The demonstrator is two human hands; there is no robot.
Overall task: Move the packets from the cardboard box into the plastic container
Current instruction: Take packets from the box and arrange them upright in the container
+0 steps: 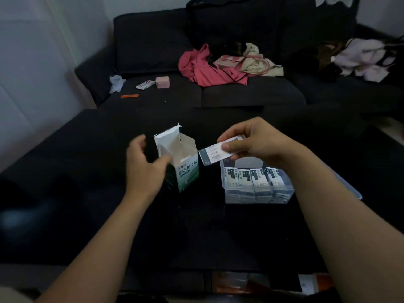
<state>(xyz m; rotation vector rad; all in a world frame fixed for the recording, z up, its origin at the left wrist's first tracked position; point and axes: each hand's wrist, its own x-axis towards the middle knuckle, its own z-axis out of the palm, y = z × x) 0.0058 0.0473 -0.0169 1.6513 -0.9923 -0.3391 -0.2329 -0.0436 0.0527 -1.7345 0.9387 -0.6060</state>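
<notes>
1. Dark sofa (153, 44) fills the background; a black counter (87, 204) in front of it carries the task items.
2. Right hand (258, 141): the fingers (227, 147) pinch one flat packet (215, 154), thumb on top. The packet is white with a dark band at its left end and small print on its face. It is held tilted, above the far-left corner of the plastic container (258, 191), its free end reaching toward the cardboard box (178, 158).
3. Left hand (142, 162): fingers are spread wide and hold nothing. The hand is blurred; the thumb lies against the left face of the box.
4. Cardboard box: one unit, upright, white with a green lower part and printed characters. Its top flaps stand open. Contents cannot be told.
5. Plastic container: one unit, clear, rectangular, open on top, just right of the box with a narrow gap between them. Four upright packets (251, 176) show in the front row, white with dark panels. More lie stacked below; their number cannot be told.
6. Clearance: the counter is bare in front of both items and to the far left. The counter's far edge meets the sofa seat.
7. Sofa seat: red cloth (205, 68), a pink case (162, 82) and a crumpled white tissue (117, 83).
</notes>
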